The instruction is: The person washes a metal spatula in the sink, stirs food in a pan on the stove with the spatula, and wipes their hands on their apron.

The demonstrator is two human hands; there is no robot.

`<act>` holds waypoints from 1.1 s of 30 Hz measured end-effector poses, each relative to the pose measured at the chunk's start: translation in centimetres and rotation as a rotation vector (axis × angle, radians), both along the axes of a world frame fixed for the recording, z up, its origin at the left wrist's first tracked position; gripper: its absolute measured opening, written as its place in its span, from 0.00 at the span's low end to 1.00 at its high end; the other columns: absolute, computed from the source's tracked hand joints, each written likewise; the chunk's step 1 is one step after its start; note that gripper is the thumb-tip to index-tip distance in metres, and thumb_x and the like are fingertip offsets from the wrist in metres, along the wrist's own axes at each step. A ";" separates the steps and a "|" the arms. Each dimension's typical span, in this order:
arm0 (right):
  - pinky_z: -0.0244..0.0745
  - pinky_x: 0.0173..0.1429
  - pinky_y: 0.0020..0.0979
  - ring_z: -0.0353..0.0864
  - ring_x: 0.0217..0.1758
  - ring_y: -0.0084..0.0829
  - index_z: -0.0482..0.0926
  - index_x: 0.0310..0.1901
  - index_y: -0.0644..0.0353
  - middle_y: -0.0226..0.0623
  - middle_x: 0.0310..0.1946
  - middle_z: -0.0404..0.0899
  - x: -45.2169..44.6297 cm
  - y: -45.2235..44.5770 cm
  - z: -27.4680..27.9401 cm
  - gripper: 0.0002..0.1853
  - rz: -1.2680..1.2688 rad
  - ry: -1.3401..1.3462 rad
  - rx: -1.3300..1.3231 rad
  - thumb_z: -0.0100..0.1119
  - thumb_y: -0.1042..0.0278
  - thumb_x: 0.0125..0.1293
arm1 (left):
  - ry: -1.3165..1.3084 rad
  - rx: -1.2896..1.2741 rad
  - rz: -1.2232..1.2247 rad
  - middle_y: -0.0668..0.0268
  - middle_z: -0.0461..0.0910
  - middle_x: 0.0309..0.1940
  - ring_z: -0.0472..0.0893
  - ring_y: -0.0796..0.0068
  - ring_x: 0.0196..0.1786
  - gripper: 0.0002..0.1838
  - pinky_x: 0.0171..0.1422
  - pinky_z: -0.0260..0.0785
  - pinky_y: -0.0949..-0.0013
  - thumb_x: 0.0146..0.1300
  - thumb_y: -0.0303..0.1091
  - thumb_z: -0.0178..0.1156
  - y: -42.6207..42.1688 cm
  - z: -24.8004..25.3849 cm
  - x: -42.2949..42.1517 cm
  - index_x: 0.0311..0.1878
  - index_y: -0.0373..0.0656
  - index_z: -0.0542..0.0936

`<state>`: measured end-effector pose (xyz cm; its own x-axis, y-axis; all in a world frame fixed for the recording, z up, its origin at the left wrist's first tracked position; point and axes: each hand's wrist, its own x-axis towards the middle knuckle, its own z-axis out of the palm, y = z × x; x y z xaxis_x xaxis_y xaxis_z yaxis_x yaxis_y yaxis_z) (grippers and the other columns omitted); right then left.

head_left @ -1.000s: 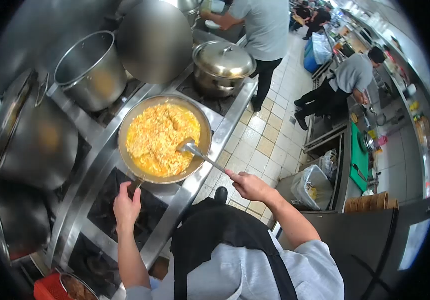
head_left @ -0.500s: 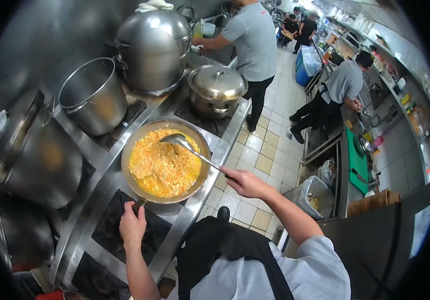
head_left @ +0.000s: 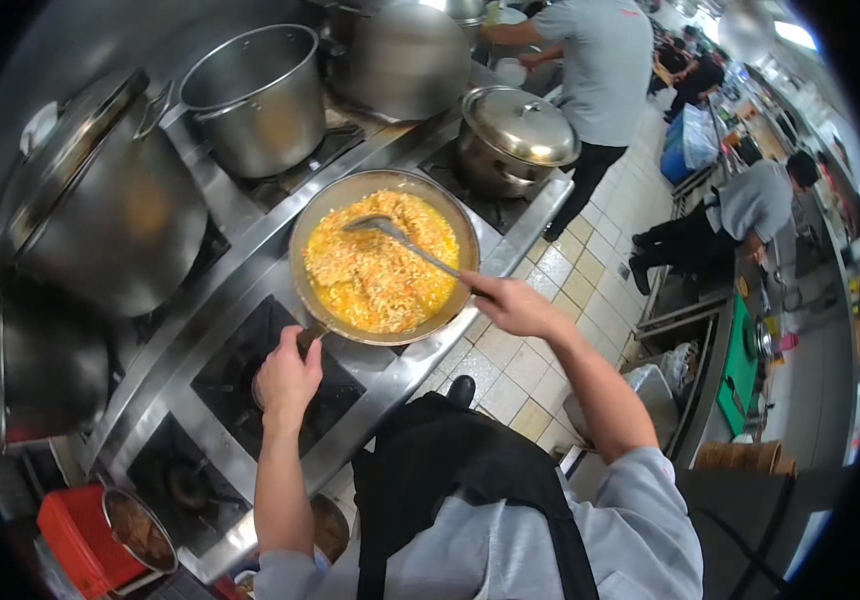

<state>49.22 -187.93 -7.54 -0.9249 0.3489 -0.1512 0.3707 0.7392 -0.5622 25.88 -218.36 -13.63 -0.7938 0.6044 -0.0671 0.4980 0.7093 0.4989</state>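
A wide frying pan (head_left: 300, 250) sits on the stove, filled with a yellow-orange mixture (head_left: 380, 275) that looks like rice or chopped bits in yellow liquid. My left hand (head_left: 288, 378) is closed around the pan's dark handle at its near side. In my right hand (head_left: 522, 306) is the dark grip of a metal ladle (head_left: 415, 246), held from the right. The ladle's head rests in the mixture near the pan's upper middle, partly sunk in it.
A lidded pot (head_left: 518, 140) stands behind the pan, a tall open pot (head_left: 260, 110) at the back left. Large pots (head_left: 110, 210) line the left. A red container (head_left: 80, 540) and a bowl of brown food (head_left: 140, 528) are lower left. One co-worker (head_left: 605, 70) stands beyond the stove.
The view has shifted, so the pan and stove appear higher and farther right. Both hands keep their hold; the ladle's head has moved slightly within the mixture.
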 end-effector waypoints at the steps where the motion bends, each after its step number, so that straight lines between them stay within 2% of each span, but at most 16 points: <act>1: 0.78 0.58 0.45 0.85 0.53 0.53 0.69 0.73 0.53 0.53 0.51 0.84 1.0 0.4 -0.1 0.28 -0.020 0.026 -0.005 0.57 0.66 0.71 | -0.016 -0.005 0.008 0.46 0.86 0.39 0.85 0.39 0.45 0.21 0.50 0.76 0.42 0.68 0.48 0.62 -0.1 0.2 0.1 0.58 0.48 0.77; 3: 0.77 0.59 0.45 0.85 0.55 0.52 0.68 0.74 0.54 0.51 0.54 0.84 2.3 1.0 -0.1 0.29 -0.070 0.084 -0.006 0.57 0.66 0.72 | -0.041 -0.006 0.012 0.46 0.86 0.40 0.85 0.39 0.45 0.20 0.50 0.76 0.42 0.68 0.47 0.62 0.2 0.9 0.1 0.58 0.48 0.77; 6: 0.81 0.48 0.39 0.88 0.43 0.43 0.68 0.74 0.56 0.46 0.48 0.86 2.4 2.1 -2.4 0.28 -0.125 0.181 0.081 0.55 0.66 0.74 | -0.051 0.009 0.007 0.45 0.86 0.40 0.85 0.39 0.45 0.20 0.50 0.76 0.42 0.67 0.45 0.63 0.3 0.8 0.0 0.58 0.47 0.76; 9: 0.77 0.55 0.39 0.85 0.47 0.42 0.70 0.72 0.58 0.51 0.49 0.85 -0.9 0.6 -0.4 0.27 -0.437 0.005 -0.312 0.54 0.62 0.73 | -0.049 0.021 -0.007 0.46 0.86 0.39 0.85 0.39 0.44 0.20 0.49 0.76 0.42 0.67 0.44 0.63 0.2 0.6 0.1 0.57 0.46 0.76; 12: 0.76 0.52 0.37 0.84 0.44 0.38 0.70 0.71 0.61 0.50 0.45 0.85 -3.4 1.5 -2.5 0.27 -0.463 -0.048 -0.500 0.53 0.63 0.72 | -0.042 0.017 -0.013 0.47 0.87 0.39 0.85 0.39 0.43 0.19 0.49 0.76 0.42 0.67 0.43 0.63 0.3 1.1 -0.1 0.57 0.46 0.76; 15: 0.72 0.28 0.29 0.74 0.24 0.22 0.65 0.75 0.60 0.32 0.37 0.81 -5.7 1.2 -3.6 0.28 -0.224 0.024 -0.385 0.51 0.65 0.75 | -0.057 0.001 -0.008 0.47 0.86 0.38 0.85 0.39 0.43 0.18 0.48 0.76 0.43 0.68 0.42 0.63 0.5 1.6 0.0 0.56 0.45 0.76; 16: 0.78 0.35 0.39 0.83 0.27 0.38 0.65 0.75 0.59 0.42 0.39 0.84 -6.3 1.3 -4.8 0.29 -0.044 0.142 -0.186 0.54 0.66 0.73 | -0.056 0.006 -0.008 0.47 0.86 0.38 0.85 0.39 0.43 0.18 0.48 0.76 0.43 0.68 0.42 0.63 0.5 1.7 0.0 0.56 0.45 0.76; 17: 0.78 0.39 0.43 0.84 0.32 0.45 0.66 0.73 0.59 0.48 0.38 0.84 -6.2 1.1 -5.1 0.29 0.011 0.084 -0.120 0.53 0.66 0.72 | -0.054 0.012 -0.010 0.47 0.86 0.38 0.85 0.39 0.43 0.18 0.48 0.76 0.43 0.68 0.42 0.63 0.5 1.7 0.0 0.56 0.45 0.76; 19: 0.79 0.47 0.50 0.85 0.41 0.58 0.69 0.71 0.59 0.59 0.38 0.84 -6.7 -0.9 -2.1 0.27 0.120 -0.031 0.012 0.52 0.67 0.70 | -0.035 0.016 -0.003 0.47 0.87 0.37 0.85 0.39 0.43 0.18 0.48 0.76 0.42 0.67 0.43 0.63 0.5 1.6 0.0 0.56 0.45 0.76; 20: 0.79 0.47 0.53 0.84 0.42 0.59 0.65 0.72 0.56 0.59 0.37 0.84 -6.4 -1.4 -1.3 0.29 0.161 -0.121 0.073 0.52 0.69 0.70 | -0.024 0.019 -0.003 0.47 0.87 0.37 0.85 0.40 0.42 0.18 0.48 0.76 0.42 0.67 0.43 0.63 0.4 1.4 0.1 0.56 0.46 0.76; 26: 0.77 0.47 0.50 0.84 0.40 0.55 0.64 0.75 0.53 0.54 0.37 0.83 0.8 -1.0 2.9 0.34 0.194 -0.152 0.216 0.58 0.75 0.67 | -0.011 -0.017 0.013 0.48 0.87 0.37 0.85 0.40 0.42 0.18 0.48 0.77 0.43 0.67 0.44 0.63 0.3 1.2 0.3 0.55 0.47 0.77; 29: 0.76 0.46 0.50 0.82 0.39 0.55 0.65 0.75 0.53 0.52 0.34 0.81 5.2 -1.0 5.9 0.34 0.147 -0.155 0.210 0.58 0.75 0.67 | -0.033 -0.005 0.014 0.49 0.87 0.38 0.85 0.41 0.43 0.18 0.48 0.77 0.44 0.67 0.44 0.63 0.4 1.5 0.0 0.55 0.47 0.77; 33: 0.75 0.45 0.49 0.82 0.38 0.56 0.65 0.75 0.53 0.53 0.32 0.79 8.8 -2.6 6.9 0.33 0.039 -0.217 0.217 0.58 0.74 0.67 | -0.055 0.042 -0.003 0.50 0.87 0.38 0.85 0.41 0.43 0.18 0.49 0.77 0.44 0.67 0.43 0.64 0.3 1.1 -0.2 0.55 0.47 0.77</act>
